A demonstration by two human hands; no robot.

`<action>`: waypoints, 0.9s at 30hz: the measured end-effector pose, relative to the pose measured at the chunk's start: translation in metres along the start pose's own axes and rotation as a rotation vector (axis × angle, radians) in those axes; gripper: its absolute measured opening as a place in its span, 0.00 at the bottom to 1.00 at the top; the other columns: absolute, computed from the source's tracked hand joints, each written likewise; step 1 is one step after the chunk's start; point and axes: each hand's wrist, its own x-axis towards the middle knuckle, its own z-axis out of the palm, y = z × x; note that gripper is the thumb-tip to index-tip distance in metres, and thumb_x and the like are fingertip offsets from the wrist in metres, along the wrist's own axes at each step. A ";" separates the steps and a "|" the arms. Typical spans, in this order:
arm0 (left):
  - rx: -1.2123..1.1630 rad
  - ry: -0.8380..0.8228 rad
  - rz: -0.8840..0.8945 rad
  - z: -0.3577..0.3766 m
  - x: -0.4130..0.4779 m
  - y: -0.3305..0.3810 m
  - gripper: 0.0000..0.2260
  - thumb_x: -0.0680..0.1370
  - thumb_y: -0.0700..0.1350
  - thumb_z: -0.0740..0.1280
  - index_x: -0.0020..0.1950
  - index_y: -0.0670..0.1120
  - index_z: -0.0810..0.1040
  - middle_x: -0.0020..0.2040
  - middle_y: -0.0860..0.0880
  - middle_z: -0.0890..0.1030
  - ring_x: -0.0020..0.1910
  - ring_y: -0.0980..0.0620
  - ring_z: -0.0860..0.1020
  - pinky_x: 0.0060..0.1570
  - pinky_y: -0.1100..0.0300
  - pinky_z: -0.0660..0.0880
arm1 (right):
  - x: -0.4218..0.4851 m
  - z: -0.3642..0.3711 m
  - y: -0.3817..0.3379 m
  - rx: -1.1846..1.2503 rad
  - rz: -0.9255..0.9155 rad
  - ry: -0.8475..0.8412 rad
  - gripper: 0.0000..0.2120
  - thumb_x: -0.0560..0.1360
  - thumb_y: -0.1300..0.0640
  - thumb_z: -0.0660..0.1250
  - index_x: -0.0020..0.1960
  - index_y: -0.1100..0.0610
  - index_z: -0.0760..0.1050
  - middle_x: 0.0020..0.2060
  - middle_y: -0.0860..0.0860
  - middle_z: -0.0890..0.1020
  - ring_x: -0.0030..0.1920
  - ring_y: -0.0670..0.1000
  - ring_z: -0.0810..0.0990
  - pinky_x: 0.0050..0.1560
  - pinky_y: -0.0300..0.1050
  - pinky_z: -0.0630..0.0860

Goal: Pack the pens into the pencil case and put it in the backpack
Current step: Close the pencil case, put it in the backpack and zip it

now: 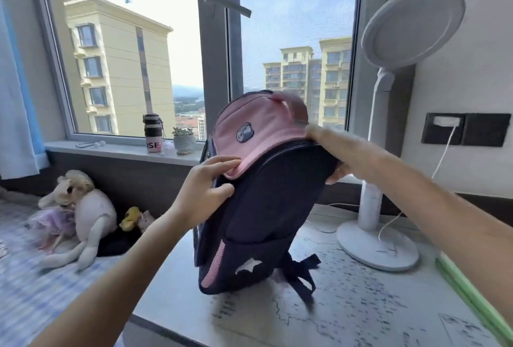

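**Two hands hold backpack upright on desk by window**

A wide window looked out on apartment blocks behind a desk covered with a printed map. To the left lay a bed with a checked cover. The navy and pink backpack stood upright near the desk's left edge, its straps trailing on the map to the right. A white desk lamp stood just right of it. The person's right hand gripped the bag's upper right shoulder, thumb on top and fingers curled behind. The left hand pinched the edge of the pink top flap, fingers above and thumb on the navy panel below. A soft toy lay on the bed, and a bottle and a small potted plant stood on the sill.
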 end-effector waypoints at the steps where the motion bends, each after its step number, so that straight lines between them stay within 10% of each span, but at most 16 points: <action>1: -0.034 -0.011 0.000 0.011 0.003 0.009 0.24 0.64 0.41 0.59 0.58 0.44 0.80 0.58 0.52 0.78 0.59 0.55 0.75 0.63 0.56 0.69 | -0.014 -0.009 0.011 0.014 0.029 -0.004 0.18 0.71 0.45 0.59 0.55 0.55 0.70 0.42 0.55 0.77 0.41 0.56 0.78 0.31 0.47 0.78; 6: -0.069 -0.081 0.051 0.065 0.019 0.044 0.22 0.67 0.43 0.56 0.56 0.43 0.80 0.55 0.52 0.78 0.56 0.57 0.74 0.56 0.74 0.65 | -0.071 -0.034 0.062 0.085 0.125 0.010 0.16 0.73 0.47 0.57 0.47 0.60 0.73 0.34 0.56 0.75 0.29 0.57 0.77 0.31 0.50 0.79; 15: -0.030 -0.358 0.322 0.148 0.004 0.054 0.08 0.70 0.42 0.60 0.42 0.46 0.79 0.43 0.50 0.80 0.46 0.49 0.77 0.51 0.52 0.72 | -0.148 -0.015 0.172 0.267 0.431 -0.129 0.18 0.80 0.52 0.56 0.49 0.68 0.74 0.38 0.64 0.79 0.33 0.59 0.81 0.40 0.57 0.82; 22: 0.111 -0.417 0.516 0.143 -0.025 0.031 0.13 0.66 0.32 0.63 0.44 0.43 0.81 0.47 0.50 0.82 0.48 0.50 0.78 0.51 0.55 0.73 | -0.167 -0.025 0.208 0.092 0.448 -0.354 0.13 0.79 0.51 0.60 0.52 0.61 0.73 0.36 0.60 0.80 0.30 0.52 0.79 0.28 0.41 0.78; 27: 0.098 -0.457 0.524 0.138 -0.027 0.023 0.13 0.68 0.33 0.63 0.44 0.45 0.82 0.47 0.51 0.83 0.50 0.54 0.78 0.52 0.59 0.73 | -0.156 -0.087 0.222 0.006 0.299 0.157 0.11 0.77 0.56 0.63 0.42 0.61 0.79 0.35 0.58 0.83 0.31 0.51 0.80 0.28 0.41 0.75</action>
